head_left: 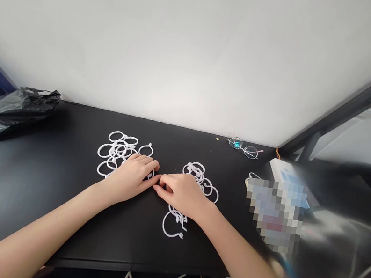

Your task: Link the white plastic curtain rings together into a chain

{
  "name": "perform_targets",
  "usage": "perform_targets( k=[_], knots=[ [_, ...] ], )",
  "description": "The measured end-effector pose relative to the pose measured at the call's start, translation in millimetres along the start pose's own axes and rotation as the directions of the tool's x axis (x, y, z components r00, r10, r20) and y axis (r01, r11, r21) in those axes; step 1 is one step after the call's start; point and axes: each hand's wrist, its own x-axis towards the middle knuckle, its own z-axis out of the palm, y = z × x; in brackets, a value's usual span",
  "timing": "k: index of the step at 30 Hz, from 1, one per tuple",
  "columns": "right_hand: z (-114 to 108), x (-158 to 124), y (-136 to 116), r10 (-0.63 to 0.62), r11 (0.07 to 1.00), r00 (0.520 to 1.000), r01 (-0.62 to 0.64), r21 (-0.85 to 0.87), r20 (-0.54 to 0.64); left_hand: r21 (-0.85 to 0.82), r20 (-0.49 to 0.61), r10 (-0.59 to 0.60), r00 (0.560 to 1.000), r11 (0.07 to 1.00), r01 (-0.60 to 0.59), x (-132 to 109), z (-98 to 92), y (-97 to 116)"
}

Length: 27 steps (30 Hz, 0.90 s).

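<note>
- In the head view, both hands meet near the middle of the frame, above the black table (51, 216). The left hand (133, 175) is half curled, with its thumb and fingers narrowly apart; a part of a white ring (152, 174) shows in this gap, but I cannot tell if it is gripped or only lies behind.
- The right hand (185, 193) has its thumb and forefinger bent close together, near to the left thumb tip. Whether something is pinched there, I cannot tell.
- For good handling, in my judgement, the fingertips should take one ring by its thin band, close to the small end pieces, and press only lightly, since such a band probably bends easily.
- The rings overlap, so they could hook each other; it would be better to lift one than to drag it sideways.
- The right wrist should stay a little raised, because rings lie on both sides of it and could be pushed.
- About the places: the left ring group (114, 150) lies left of centre, beside and partly behind the left hand. The right ring group (197, 174) lies just right of centre, partly behind the right hand. The lower ring group (178, 216) is at lower centre, partly covered by this hand; its lowest ring has a gap between its ends.
</note>
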Motion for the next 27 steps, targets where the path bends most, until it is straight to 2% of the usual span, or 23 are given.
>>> perform_targets(
  k=[27],
  knots=[
    [0.2, 0.2, 0.8, -0.008, 1.0, 1.0, 0.008, 0.011, -0.02, 0.005, -0.005, 0.006, 1.0, 1.0, -0.006, 0.3, -0.6, 1.3]
  ],
)
